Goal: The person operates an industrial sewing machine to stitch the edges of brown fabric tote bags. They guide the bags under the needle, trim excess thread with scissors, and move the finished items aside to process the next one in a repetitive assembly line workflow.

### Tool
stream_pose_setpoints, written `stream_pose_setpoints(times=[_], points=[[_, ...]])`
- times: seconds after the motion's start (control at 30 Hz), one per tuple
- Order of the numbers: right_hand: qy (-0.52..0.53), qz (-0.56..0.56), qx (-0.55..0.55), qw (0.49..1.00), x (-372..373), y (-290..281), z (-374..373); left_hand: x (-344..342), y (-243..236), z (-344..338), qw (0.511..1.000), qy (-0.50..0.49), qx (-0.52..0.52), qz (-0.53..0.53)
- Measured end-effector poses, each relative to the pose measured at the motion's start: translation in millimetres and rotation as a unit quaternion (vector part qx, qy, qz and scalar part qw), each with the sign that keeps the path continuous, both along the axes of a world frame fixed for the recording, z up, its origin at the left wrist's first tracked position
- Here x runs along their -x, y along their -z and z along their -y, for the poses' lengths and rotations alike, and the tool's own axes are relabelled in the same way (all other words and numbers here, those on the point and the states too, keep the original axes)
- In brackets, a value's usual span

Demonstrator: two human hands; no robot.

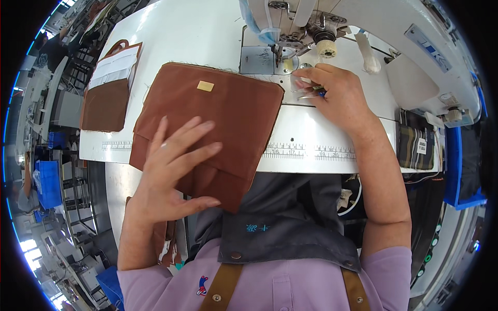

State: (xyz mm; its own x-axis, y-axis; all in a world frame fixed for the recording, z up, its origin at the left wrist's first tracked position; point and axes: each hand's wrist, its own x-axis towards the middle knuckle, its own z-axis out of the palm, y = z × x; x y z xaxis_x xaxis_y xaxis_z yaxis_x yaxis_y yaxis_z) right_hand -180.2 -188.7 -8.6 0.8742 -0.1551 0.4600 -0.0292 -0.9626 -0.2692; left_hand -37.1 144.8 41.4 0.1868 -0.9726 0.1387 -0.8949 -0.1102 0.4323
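A lilac shirt (254, 293) with short sleeves (142, 285), a buttoned placket (281, 291) and a small blue-and-red figure (202, 285). Over it, a dark grey apron (301, 241) with turquoise stitching (258, 228), brown straps (224, 282) and round metal snaps (217, 298).

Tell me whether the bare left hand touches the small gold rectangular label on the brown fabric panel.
Apart: the head view shows the brown fabric panel between the left hand and the gold label.

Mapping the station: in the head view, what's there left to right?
Blue bin, small brown piece with white section, large brown panel, right hand, striped cloth item, blue crate.
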Motion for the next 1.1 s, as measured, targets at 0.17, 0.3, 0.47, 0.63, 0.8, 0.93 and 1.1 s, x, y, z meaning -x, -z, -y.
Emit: stream_pose_setpoints(times=[0.17, 0.3, 0.47, 0.63, 0.8, 0.93, 1.1], points=[[0.000, -0.008, -0.017, 1.000, 1, 0, -2, 24, 2, -58, 0.994, -0.099, 0.038, 0.024], [0.006, -0.003, -0.015, 1.000, -3, 4, -2, 46, 38, -76, 0.974, -0.161, 0.054, 0.150], [0.025, 0.034, -0.029, 0.999, -2, 13, 5, 35, 46, -81, 0.972, -0.130, 0.105, 0.165], [0.038, 0.010, -0.052, 0.998, 1, 5, 3, 15, 13, -87, 0.929, -0.222, 0.276, 0.109], [0.003, 0.015, -0.065, 0.998, 1, 3, 2, -21, -20, -115, 0.731, -0.398, 0.548, -0.083], [0.000, 0.014, -0.074, 0.997, 3, 9, 5, -35, -64, -141, 0.698, -0.421, 0.530, -0.234], [-0.025, 0.013, -0.082, 0.996, 4, 8, 2, -29, -85, -165, 0.662, -0.448, 0.513, -0.312]])
